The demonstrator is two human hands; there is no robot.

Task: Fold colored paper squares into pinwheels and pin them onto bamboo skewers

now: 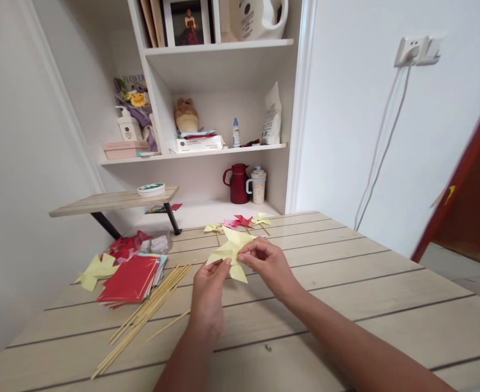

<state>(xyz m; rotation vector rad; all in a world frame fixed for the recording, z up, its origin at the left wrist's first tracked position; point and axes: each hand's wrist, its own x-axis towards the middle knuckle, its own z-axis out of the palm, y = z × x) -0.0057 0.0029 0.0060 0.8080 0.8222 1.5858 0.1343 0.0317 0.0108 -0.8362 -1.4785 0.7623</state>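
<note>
Both hands raised over the middle of the pale plank wooden table (346, 283), meeting on one folded pale-yellow paper pinwheel (230, 251).

Left hand (209, 294): fingers curled, thumb and forefinger pinching the pinwheel's lower left edge. Knuckles toward the camera, so fingertips partly hidden.

Right hand (266, 261): thumb and fingertips pressed together on the pinwheel's right side, near its centre. Forearm running in from the table's near right corner.

Pinwheel held clear of the tabletop, tilted, several pointed flaps sticking out above and below the fingers. Whether a stick is attached: cannot tell.

Left of the hands, on the table: loose bundle of thin bamboo skewers (150, 310), fanned out diagonally toward the near left edge, one skewer lying apart closer to the left wrist. Just beyond the skewers, stack of square coloured paper sheets with red on top (129, 280). Touching that stack on its left, cut pale-yellow paper pieces (95, 270). Behind the stack, crumpled red paper scraps (125, 244) beside a small clear plastic packet (158, 242).

At the far edge of the table, directly beyond the held pinwheel: row of small finished paper pinwheels on sticks (240, 222), yellow, pink, red, yellow.

Beyond the table: low wooden riser shelf on black legs (113, 201), carrying a round white tape roll (151, 189). White wall shelving (219, 54) behind, with a dark red jug (237, 183) and a speckled white lidded cup (258, 185) side by side on its lowest level.
</note>
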